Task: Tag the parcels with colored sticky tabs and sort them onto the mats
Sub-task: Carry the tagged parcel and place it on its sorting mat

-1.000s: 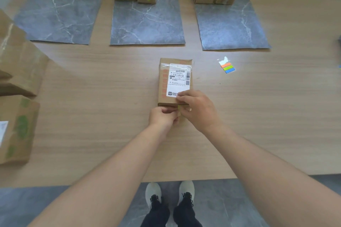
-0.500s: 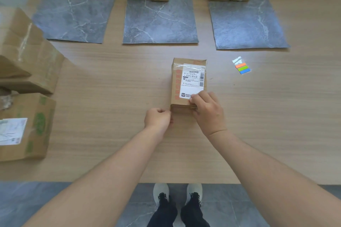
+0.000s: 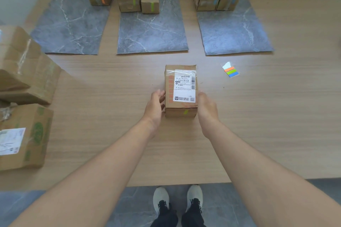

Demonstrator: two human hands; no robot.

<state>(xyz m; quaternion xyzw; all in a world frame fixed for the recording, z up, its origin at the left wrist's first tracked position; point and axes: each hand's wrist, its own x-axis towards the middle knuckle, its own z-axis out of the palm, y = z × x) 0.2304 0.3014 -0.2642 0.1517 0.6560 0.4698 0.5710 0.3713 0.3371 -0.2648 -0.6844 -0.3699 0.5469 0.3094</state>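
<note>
Hands are now placed on either side of the parcel [image 3: 180, 86]; half a second ago the right hand [image 3: 205, 106] was laid over its near end and the left hand [image 3: 156, 104] was fisted by its near left corner. A green tab [image 3: 186, 111] is uncovered on the parcel's near face. The left hand's fingers are held loosely straight at the parcel's left wall. The right hand is pressed to its right wall with fingers hidden, so a grip cannot be told. The tab pad [image 3: 230, 71] is seen to the parcel's right.
</note>
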